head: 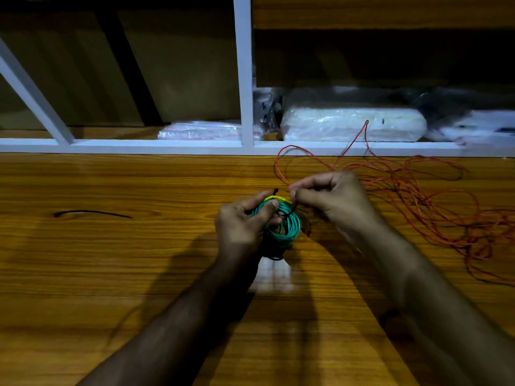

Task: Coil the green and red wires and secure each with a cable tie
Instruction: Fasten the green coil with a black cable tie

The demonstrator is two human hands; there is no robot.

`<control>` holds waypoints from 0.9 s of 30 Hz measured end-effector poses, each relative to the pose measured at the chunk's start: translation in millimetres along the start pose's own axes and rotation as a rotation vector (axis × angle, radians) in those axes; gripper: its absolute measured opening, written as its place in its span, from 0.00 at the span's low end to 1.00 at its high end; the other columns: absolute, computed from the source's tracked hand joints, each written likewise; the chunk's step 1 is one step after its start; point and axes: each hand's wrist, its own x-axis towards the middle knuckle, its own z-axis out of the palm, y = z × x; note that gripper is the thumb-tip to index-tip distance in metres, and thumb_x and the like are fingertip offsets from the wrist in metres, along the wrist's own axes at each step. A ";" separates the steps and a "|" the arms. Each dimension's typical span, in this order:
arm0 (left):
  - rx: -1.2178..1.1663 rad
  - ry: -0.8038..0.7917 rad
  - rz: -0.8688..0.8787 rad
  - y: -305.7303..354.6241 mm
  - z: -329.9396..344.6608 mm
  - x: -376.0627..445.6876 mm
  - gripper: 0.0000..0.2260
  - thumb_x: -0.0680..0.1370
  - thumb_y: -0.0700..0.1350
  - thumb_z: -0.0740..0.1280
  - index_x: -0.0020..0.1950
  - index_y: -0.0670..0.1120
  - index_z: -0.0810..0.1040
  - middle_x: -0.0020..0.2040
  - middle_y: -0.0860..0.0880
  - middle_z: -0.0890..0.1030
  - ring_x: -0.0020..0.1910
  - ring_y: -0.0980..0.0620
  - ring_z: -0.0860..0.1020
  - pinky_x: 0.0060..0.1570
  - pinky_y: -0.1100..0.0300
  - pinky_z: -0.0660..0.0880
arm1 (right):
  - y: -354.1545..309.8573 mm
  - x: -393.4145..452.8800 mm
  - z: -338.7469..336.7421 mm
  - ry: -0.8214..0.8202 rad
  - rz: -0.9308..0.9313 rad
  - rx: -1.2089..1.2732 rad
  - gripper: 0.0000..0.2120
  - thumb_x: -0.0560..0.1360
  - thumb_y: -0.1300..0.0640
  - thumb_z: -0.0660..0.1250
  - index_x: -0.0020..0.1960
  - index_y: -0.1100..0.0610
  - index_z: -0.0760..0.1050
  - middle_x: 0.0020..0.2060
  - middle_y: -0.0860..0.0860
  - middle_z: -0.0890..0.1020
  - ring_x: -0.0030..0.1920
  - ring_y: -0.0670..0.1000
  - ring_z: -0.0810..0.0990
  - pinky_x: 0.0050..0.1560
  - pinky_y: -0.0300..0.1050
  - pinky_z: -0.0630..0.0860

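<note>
Head view, two hands, one green coil (289, 224), two cable ties.

Loose wire (418, 196) right of coil (287, 227) on table (111, 260).

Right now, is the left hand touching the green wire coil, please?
Touching: the head view shows the left hand with fingers curled round the green wire coil.

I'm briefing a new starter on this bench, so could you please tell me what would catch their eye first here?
First, the green coil at the centre of the table, gripped by the left hand while the right hand pinches a black tie looped through it. Next, the red wire, a loose tangle to the right. A spare tie lies alone to the left.
</note>
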 end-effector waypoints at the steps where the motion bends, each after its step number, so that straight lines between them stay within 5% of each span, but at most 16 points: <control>1: 0.008 0.006 0.000 -0.7 0.5 0.6 0.08 0.74 0.36 0.73 0.52 0.43 0.84 0.41 0.40 0.85 0.34 0.48 0.81 0.38 0.59 0.78 | 0.8 0.2 0.1 -0.013 -0.010 -0.010 0.05 0.70 0.66 0.75 0.42 0.57 0.85 0.35 0.51 0.85 0.34 0.44 0.80 0.36 0.36 0.76; 9: 0.061 0.014 0.017 -1.7 2.5 0.6 0.08 0.74 0.38 0.73 0.52 0.43 0.84 0.39 0.38 0.85 0.36 0.45 0.82 0.43 0.53 0.79 | 4.3 0.2 1.6 -0.034 -0.028 -0.051 0.05 0.71 0.65 0.75 0.44 0.57 0.85 0.42 0.61 0.86 0.40 0.49 0.81 0.45 0.46 0.78; 21: 0.061 -0.002 0.045 -3.9 0.4 -0.1 0.08 0.71 0.41 0.75 0.50 0.46 0.85 0.38 0.40 0.85 0.36 0.44 0.82 0.46 0.47 0.79 | 3.9 -0.4 2.0 -0.047 -0.005 -0.022 0.04 0.71 0.64 0.75 0.45 0.59 0.85 0.37 0.57 0.85 0.36 0.47 0.79 0.38 0.39 0.76; 27: 0.049 0.010 0.024 -2.4 1.5 0.2 0.08 0.73 0.37 0.73 0.53 0.41 0.84 0.39 0.38 0.85 0.37 0.44 0.82 0.46 0.48 0.78 | 1.3 -1.4 3.2 -0.049 0.007 -0.006 0.03 0.72 0.64 0.75 0.44 0.58 0.85 0.40 0.65 0.84 0.38 0.53 0.76 0.42 0.47 0.73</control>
